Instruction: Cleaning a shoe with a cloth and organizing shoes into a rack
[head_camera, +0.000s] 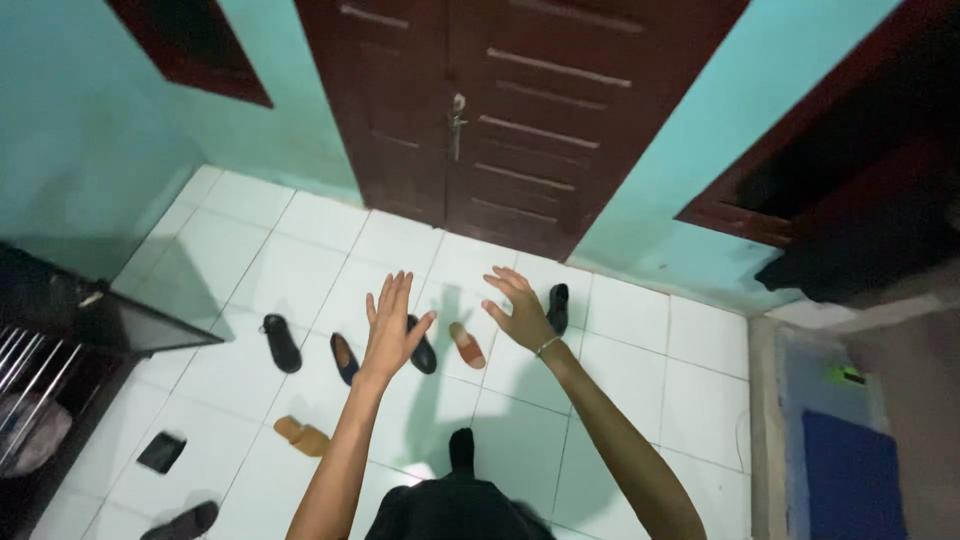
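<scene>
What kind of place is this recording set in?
Probably a home entryway: a dark wooden double door in turquoise walls, and loose shoes scattered on a white tiled floor.

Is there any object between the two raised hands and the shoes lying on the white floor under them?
Nothing visible does. The left hand and right hand are open and held in the air, holding nothing. Below them the black shoe and tan shoe lie on the tiled floor, with only open space between.
</scene>
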